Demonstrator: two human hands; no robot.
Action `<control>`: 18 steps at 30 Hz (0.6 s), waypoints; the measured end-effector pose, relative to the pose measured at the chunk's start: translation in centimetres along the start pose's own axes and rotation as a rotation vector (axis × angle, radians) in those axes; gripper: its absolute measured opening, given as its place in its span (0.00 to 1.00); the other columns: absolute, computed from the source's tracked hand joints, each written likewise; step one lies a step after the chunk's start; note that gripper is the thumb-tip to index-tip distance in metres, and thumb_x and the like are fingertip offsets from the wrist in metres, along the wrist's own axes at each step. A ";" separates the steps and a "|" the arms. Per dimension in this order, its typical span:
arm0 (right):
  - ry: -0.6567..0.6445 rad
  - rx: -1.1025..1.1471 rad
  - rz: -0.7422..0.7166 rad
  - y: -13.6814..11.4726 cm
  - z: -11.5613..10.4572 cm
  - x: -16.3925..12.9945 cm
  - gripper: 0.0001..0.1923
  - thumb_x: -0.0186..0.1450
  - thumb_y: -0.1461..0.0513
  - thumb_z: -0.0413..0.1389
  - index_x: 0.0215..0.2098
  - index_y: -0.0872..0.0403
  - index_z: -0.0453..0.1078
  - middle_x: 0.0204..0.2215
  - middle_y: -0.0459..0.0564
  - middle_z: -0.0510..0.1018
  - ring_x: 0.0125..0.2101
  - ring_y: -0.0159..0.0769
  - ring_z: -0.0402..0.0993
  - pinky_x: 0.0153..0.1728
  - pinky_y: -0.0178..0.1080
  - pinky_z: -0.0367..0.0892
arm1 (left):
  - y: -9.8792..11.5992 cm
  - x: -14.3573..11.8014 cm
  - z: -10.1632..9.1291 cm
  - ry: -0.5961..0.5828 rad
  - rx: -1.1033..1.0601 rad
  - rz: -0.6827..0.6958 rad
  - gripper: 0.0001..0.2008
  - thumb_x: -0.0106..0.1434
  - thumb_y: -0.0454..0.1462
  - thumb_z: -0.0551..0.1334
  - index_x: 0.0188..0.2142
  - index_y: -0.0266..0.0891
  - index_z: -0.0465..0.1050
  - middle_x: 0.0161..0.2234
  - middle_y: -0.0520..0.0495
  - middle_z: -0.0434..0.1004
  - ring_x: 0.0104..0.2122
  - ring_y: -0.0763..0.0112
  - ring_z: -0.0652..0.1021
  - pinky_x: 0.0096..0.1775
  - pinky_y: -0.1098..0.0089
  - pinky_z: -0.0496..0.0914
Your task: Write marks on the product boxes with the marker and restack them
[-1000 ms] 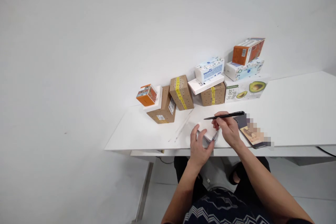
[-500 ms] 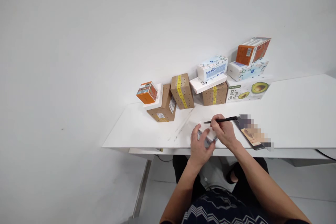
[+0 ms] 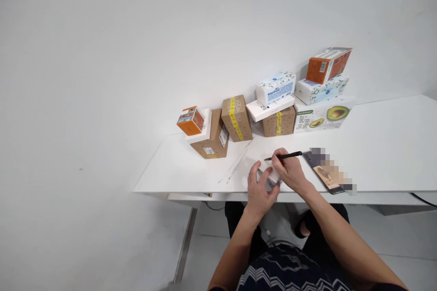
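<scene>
Head view: left hand (image 3: 259, 192) clasping the white pad (image 3: 275, 176) should brace it while right hand (image 3: 290, 173) pinches the pen (image 3: 290, 155) above it.

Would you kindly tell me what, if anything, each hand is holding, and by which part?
The right hand holds a black pen near its tip; the left hand holds a small white-topped block around its edges.
</scene>
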State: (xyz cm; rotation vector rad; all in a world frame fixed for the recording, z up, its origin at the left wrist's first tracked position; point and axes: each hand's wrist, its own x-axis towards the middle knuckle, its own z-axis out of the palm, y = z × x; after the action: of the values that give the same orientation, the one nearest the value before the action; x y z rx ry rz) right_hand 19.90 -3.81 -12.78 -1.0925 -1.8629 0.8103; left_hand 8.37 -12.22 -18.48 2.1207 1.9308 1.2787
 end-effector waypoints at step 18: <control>-0.020 0.038 0.015 0.1 -0.1 0.0 0.07 0.64 0.57 0.47 0.31 0.50 0.62 0.17 0.41 0.68 0.19 0.33 0.65 0.23 0.34 0.60 | -0.1 -0.1 0.0 0.005 0.016 -0.002 0.23 0.58 0.38 0.63 0.54 0.41 0.66 0.59 0.36 0.58 0.59 0.53 0.65 0.55 0.52 0.68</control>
State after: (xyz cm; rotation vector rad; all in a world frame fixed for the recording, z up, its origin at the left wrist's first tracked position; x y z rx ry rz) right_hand 19.99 -3.72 -12.87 -1.0792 -1.8501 0.8651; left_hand 8.34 -12.24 -18.58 2.1240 1.9513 1.2731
